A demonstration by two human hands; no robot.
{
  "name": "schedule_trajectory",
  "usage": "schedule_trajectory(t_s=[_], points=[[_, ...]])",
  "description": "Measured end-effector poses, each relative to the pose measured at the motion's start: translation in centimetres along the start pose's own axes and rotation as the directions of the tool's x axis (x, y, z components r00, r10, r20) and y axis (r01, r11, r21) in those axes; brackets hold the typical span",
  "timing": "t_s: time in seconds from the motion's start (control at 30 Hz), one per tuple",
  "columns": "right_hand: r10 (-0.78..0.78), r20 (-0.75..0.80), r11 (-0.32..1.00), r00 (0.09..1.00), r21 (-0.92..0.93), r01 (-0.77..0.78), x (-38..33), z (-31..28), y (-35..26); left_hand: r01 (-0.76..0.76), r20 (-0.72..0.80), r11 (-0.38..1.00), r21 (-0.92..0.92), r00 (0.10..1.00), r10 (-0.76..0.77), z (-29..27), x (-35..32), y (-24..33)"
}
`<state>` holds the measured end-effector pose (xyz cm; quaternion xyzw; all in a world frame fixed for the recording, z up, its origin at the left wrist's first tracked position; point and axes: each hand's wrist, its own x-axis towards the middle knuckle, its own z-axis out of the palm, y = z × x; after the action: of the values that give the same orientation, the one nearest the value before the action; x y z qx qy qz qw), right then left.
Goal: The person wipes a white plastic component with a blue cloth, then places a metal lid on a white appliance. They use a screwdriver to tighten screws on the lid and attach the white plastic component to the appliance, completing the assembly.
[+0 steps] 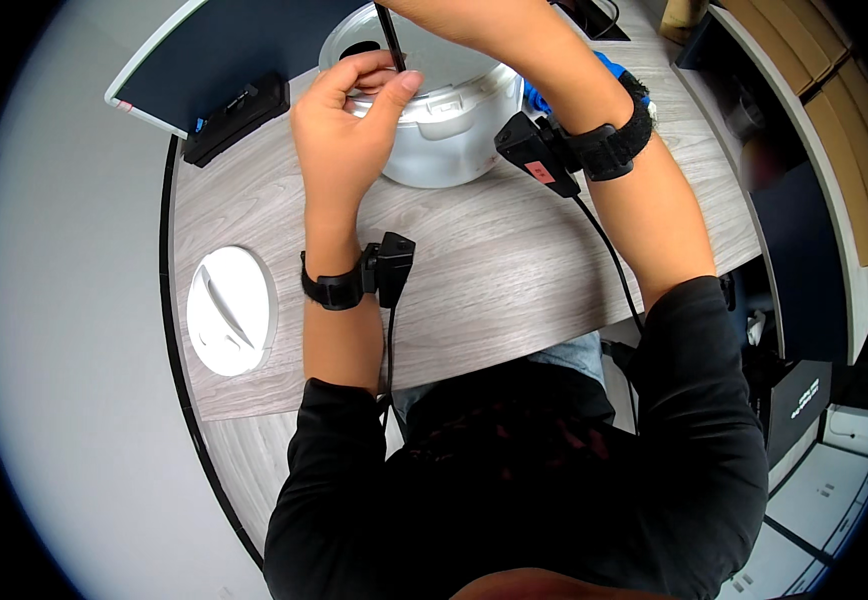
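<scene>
A thin black rod (391,38) slants down from the top edge, and its lower end meets the fingers of my left hand (344,125). The thumb and curled fingers of that hand close around this end, over the top of a round white container (444,150). The container has a pale top with a dark oval opening (360,49) and a front latch or tab. My right hand (444,15) reaches over the container at the top edge; its fingers lie outside the picture, close to the rod's upper part. Each wrist wears a black strap with a small black box.
A white round lid-like piece (233,311) with a raised grip lies on the wood-grain table (474,270) at left. A black case (237,120) rests by the dark panel at upper left. Something blue (537,97) sits behind the container. Cardboard boxes (854,150) stand at right.
</scene>
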<state>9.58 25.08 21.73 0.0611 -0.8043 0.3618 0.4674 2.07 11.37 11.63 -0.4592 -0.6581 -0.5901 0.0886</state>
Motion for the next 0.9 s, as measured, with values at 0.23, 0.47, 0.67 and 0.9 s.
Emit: schedule_trajectory(t_s=[0.23, 0.47, 0.67, 0.9], points=[[0.117, 0.158, 0.939, 0.980, 0.304, -0.161, 0.0, 0.0, -0.2, -0.026, -0.059, 1.000, 0.017, 0.998, 0.027, 0.8, -0.3, -0.6], [0.099, 0.194, 0.879, 0.976, 0.443, -0.177, -0.2, 0.0, 1.5, -0.054, 0.072, 0.998, 0.029, 0.996, 0.051, 0.3, 0.1, -0.2], [0.204, 0.232, 0.947, 0.951, 0.200, -0.252, -0.6, -1.4, -1.3, -0.011, 0.015, 0.997, -0.071, 1.000, 0.012, 0.7, -0.1, -0.1], [0.170, 0.247, 0.877, 0.954, 0.403, -0.261, -0.6, -0.5, 0.3, -0.007, 0.045, 0.999, -0.039, 0.999, 0.009, 0.7, 0.0, -1.1]])
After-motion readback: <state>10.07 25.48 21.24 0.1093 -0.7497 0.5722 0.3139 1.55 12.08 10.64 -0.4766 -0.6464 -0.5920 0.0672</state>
